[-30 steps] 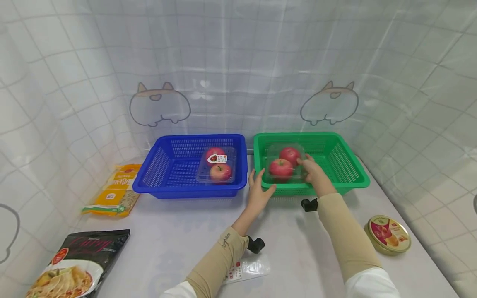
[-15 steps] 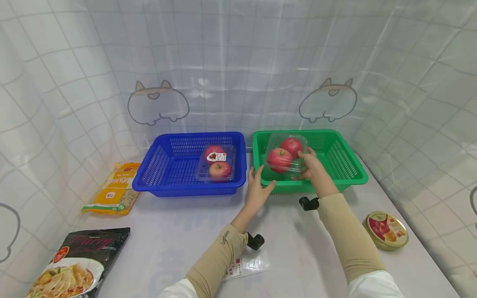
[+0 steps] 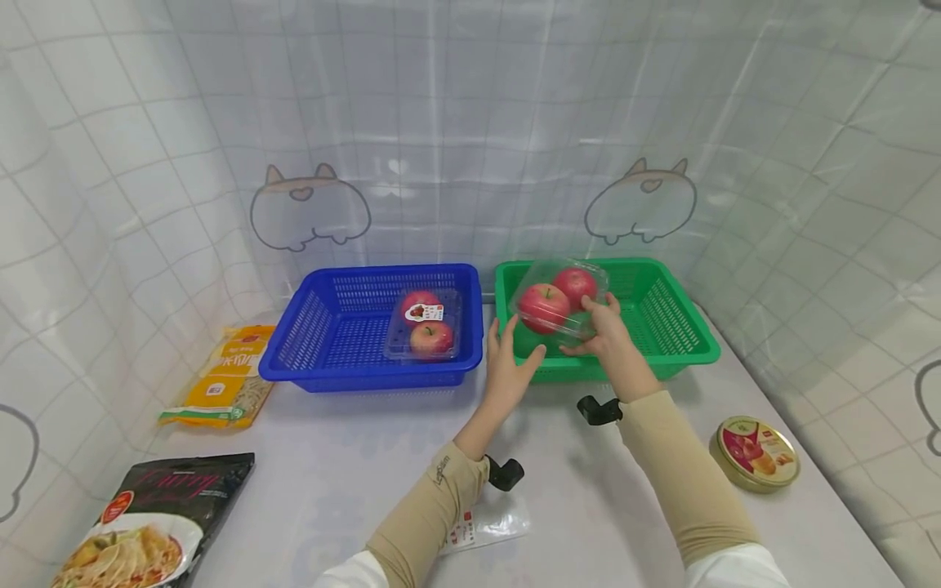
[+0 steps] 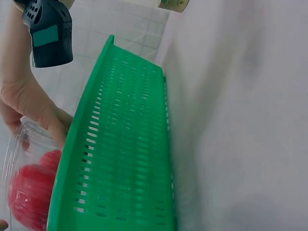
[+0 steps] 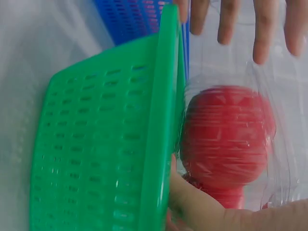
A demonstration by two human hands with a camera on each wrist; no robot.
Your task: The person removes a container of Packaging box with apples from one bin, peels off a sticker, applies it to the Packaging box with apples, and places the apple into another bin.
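Here, clear plastic box (image 3: 560,300) w/ two red apples inside, tilted, lifted above near-left corner of green basket (image 3: 680,339). Right hand (image 3: 606,339) grips its right side; left hand (image 3: 509,367) just beside it, fingers spread, holding nothing. Blue basket (image 3: 331,343) holds a 2nd apple box (image 3: 426,325) w/ white label, text too small to read.

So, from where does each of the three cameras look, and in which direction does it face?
Head: worn high, facing forward and down at the table; both sleeved arms, left hand and right hand show.
Left wrist: low beside the green basket, facing its outer wall; the right hand shows.
Right wrist: close by the basket rim, facing the apple pack; left fingertips show above.
All three share basket and pack.
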